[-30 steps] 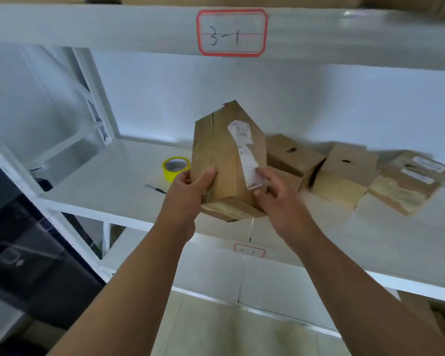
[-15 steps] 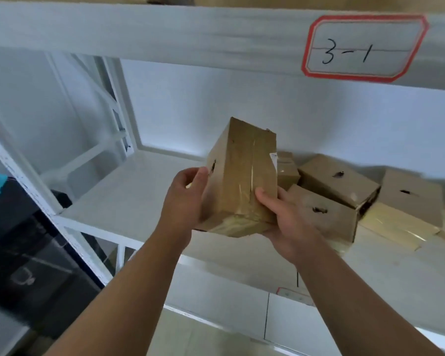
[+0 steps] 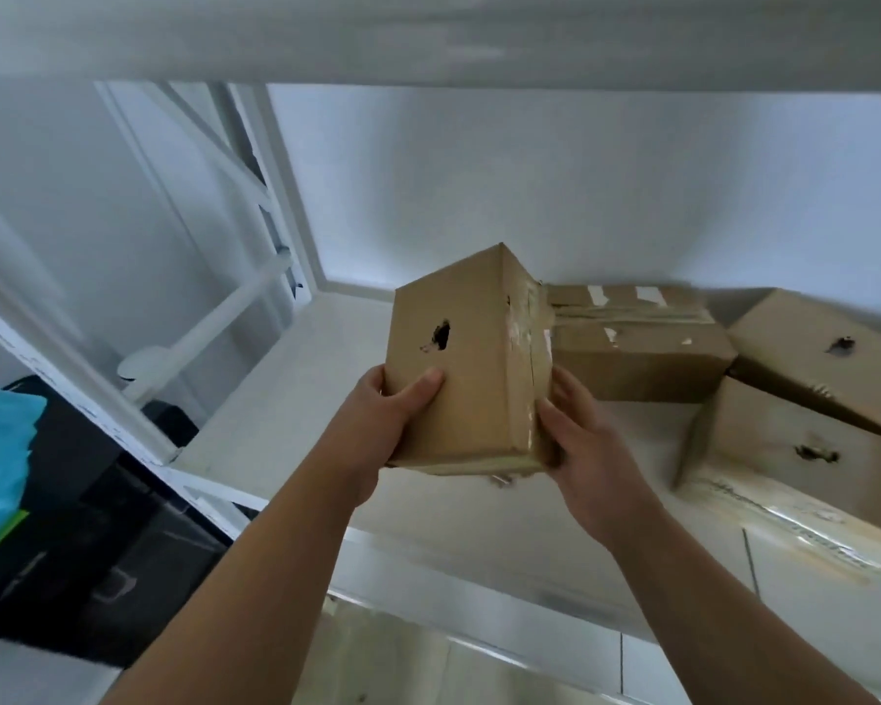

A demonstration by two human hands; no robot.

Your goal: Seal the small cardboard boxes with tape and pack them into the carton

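Left hand (image 3: 377, 424) clamps the box (image 3: 459, 379) at its near-left bottom corner, thumb on the front face. Right hand (image 3: 586, 450) cups the taped right side, so both are closed on it. Box is tilted, in the air over the shelf's (image 3: 286, 399) near edge, just left of the pile (image 3: 637, 348). Risks: both grips sit low, so the top could tip away; glossy tape may let the right fingers slip; a swing right would likely knock the leaning pile. Carton not in view.
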